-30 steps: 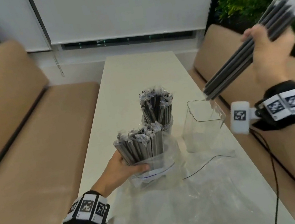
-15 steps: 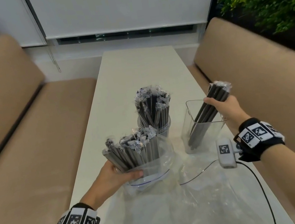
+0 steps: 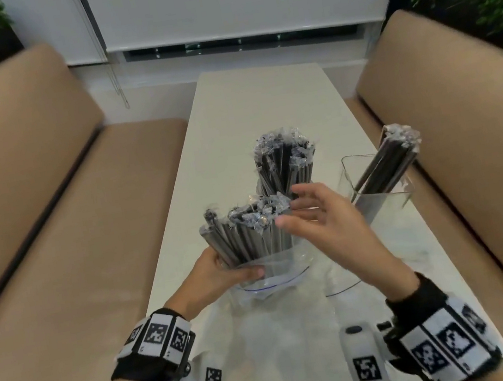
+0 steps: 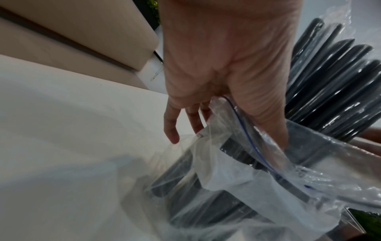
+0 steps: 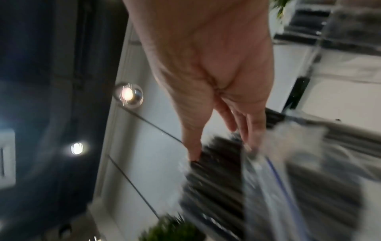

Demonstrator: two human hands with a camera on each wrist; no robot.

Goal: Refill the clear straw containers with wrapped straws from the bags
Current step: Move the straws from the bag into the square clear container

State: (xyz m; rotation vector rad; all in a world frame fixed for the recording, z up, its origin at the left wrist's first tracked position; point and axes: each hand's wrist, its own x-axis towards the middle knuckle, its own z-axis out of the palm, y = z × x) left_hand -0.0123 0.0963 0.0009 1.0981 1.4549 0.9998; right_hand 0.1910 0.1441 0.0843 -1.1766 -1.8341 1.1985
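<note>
Left hand (image 3: 221, 275) is curled in a grip, thumb across the front. Right hand (image 3: 325, 221) hangs above it, fingers (image 3: 305, 189) spread loose, holding nothing.

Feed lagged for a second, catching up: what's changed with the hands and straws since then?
The right hand lowered its handful of straws into the right clear container, let go, and came across, open, to the straws in the bag. The left hand still grips that bag; the far container stayed full.

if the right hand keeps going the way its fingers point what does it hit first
Most likely the wrapped straws standing in the bag that the left hand holds; the right hand has open fingers almost at their tops. Depth is unclear.
</note>
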